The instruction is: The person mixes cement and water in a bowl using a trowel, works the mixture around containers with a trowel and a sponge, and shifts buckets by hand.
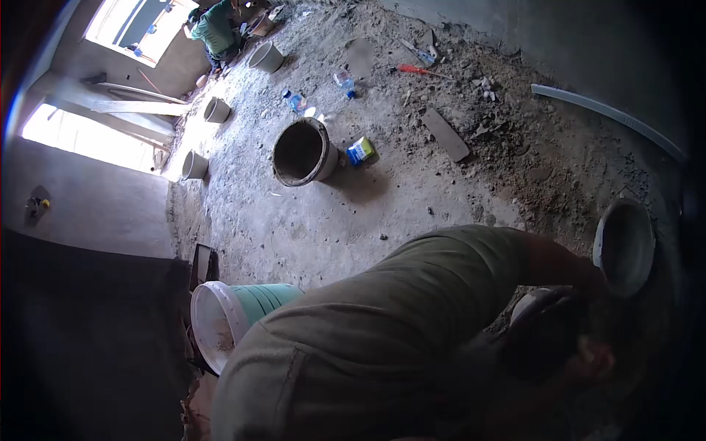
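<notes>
Reaching down beside the shallow grey basin [629, 246], a bare arm [555, 263] below an olive sleeve [471, 257] runs into deep shadow; the basin is the thing nearest to it, out on the rough floor [254, 250] near the wall [588, 51]. The hands cannot be read: a blurred patch of skin [599, 358] lower down may be part of one, but whether they are apart, together or closed on something cannot be told. The likeliest trouble is the basin tipping, should the forearm bear on one side of its rim, since loose rubble [529, 169] nearby suggests an uneven footing. The dimness there could also hide a poor grip. The green pail [265, 300], partly covered by the shirt in this view, might be knocked by a backward swing of the body; whether they touch is hidden. Farther off, the flat board [446, 134] and red-handled tool [413, 70] lie loose on the floor, where a careless foot could slip on them.
</notes>
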Motion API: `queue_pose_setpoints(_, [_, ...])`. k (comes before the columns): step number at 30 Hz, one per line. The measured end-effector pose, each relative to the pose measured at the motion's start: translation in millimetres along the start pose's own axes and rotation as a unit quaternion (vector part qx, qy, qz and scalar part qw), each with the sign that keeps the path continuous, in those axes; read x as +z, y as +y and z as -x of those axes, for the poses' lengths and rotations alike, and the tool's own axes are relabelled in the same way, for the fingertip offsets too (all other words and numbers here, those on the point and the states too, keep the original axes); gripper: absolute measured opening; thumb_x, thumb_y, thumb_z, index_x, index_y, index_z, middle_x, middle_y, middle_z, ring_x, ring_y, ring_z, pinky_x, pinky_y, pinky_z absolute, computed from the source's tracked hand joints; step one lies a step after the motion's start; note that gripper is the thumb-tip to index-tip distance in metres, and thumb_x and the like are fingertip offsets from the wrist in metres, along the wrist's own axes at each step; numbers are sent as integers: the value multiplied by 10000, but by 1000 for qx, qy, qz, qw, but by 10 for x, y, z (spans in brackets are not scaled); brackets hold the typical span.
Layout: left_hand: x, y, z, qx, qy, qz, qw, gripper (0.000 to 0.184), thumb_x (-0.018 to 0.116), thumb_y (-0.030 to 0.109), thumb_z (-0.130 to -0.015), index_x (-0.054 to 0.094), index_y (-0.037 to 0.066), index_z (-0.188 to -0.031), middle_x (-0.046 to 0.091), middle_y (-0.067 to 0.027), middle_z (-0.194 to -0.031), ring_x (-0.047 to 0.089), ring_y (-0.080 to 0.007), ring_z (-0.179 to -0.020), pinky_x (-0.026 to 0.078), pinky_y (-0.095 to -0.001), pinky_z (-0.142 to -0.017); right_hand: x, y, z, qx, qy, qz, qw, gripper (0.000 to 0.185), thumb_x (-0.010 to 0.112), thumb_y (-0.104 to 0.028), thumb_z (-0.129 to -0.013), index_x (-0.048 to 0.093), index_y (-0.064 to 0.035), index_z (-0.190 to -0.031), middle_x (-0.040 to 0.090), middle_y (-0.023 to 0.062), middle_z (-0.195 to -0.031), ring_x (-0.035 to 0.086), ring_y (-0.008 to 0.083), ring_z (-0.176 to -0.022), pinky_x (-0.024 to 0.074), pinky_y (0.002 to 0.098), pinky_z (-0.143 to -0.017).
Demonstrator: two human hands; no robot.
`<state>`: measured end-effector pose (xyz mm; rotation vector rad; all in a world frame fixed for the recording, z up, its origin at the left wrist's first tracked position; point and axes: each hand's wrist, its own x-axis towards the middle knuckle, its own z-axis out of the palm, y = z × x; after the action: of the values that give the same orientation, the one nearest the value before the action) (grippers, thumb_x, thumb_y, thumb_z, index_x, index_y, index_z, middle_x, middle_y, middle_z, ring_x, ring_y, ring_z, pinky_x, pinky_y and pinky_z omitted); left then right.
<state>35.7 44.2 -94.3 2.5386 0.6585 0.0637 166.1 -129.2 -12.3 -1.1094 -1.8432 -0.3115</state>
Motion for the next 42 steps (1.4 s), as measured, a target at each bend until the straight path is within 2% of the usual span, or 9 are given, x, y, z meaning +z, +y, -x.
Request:
queue_pose_setpoints(6, [-72, 46, 82, -29, -42, 42, 998, 459, 575, 476, -893, 729, 69, -1039, 706, -151, -1015, 673, -287, -932, 533, -417, -806, 446, -15, 582, 322, -17, -150, 935, 90, 545, -27, -869, 629, 4, -868, 654, 139, -808, 645, 237, -793, 558, 336, -730])
queue_pose_setpoints(11, [-114, -105, 255, -59, -46, 59, 995, 510, 563, 509, -908, 719, 41, -1037, 699, -162, -1006, 667, -296, -918, 539, -420, -795, 29, 372, 196, 110, -7, -48, 993, 228, 705, -153, -824, 645, 9, -974, 651, 118, -810, 640, 247, -767, 557, 360, -738])
queue_pose_setpoints(14, [-105, -6, 376, -18, -85, 50, 995, 542, 555, 529, -917, 713, 25, -1037, 694, -169, -1001, 663, -301, -910, 542, -422, -789, -260, 286, -218, 518, 151, -300, 787, 277, 733, -234, -808, 625, -9, -929, 600, 88, -748, 609, 243, -686, 555, 382, -666])
queue_pose_setpoints(17, [-346, -284, 612, -34, -117, 19, 992, 575, 548, 550, -925, 707, 8, -1036, 690, -175, -995, 659, -307, -901, 545, -424, -782, -526, 27, -695, 587, 316, -308, 679, 214, 736, -213, -831, 644, -51, -936, 569, 42, -699, 580, 176, -580, 534, 357, -547])
queue_pose_setpoints(22, [-443, -157, 577, 0, -228, 112, 967, 429, 609, 436, -896, 717, 66, -1085, 679, -130, -1125, 657, -292, -1035, 534, -412, -806, -407, -121, -1126, 540, 318, -200, 753, 251, 771, -185, -795, 574, -29, -803, 545, 48, -615, 544, 164, -488, 485, 304, -457])
queue_pose_setpoints(24, [-471, -9, 696, 47, -148, -99, 983, 512, 599, 482, -903, 665, 49, -1167, 637, -159, -1202, 641, -294, -1063, 540, -401, -795, -269, -193, -1186, 505, 291, -220, 782, 234, 761, -156, -801, 563, -32, -784, 552, 49, -602, 549, 148, -499, 488, 303, -469])
queue_pose_setpoints(30, [-508, -357, 1060, 1, -82, 232, 969, 497, 595, 427, -936, 598, 17, -1217, 629, -138, -1058, 637, -222, -856, 552, -351, -671, 420, -468, -1082, 375, 175, -288, 864, 205, 704, -124, -850, 548, -29, -759, 560, 53, -588, 543, 125, -502, 460, 288, -488])
queue_pose_setpoints(38, [-840, -265, 1748, -215, -234, 453, 833, 439, 505, 423, -990, 622, 11, -1091, 616, -101, -954, 659, -206, -783, 602, -348, -717, -58, -796, -520, 330, 189, -488, 786, 92, 615, -15, -831, 523, -19, -830, 573, 123, -605, 576, 205, -506, 535, 384, -521])
queue_pose_setpoints(42, [-709, -286, 1573, -232, -102, 382, 889, 478, 524, 487, -973, 600, 17, -1011, 631, -47, -862, 647, -196, -742, 582, -347, -637, -74, -612, -685, 316, 210, -422, 824, 100, 613, -29, -839, 515, -17, -827, 578, 128, -608, 573, 205, -492, 540, 394, -551])
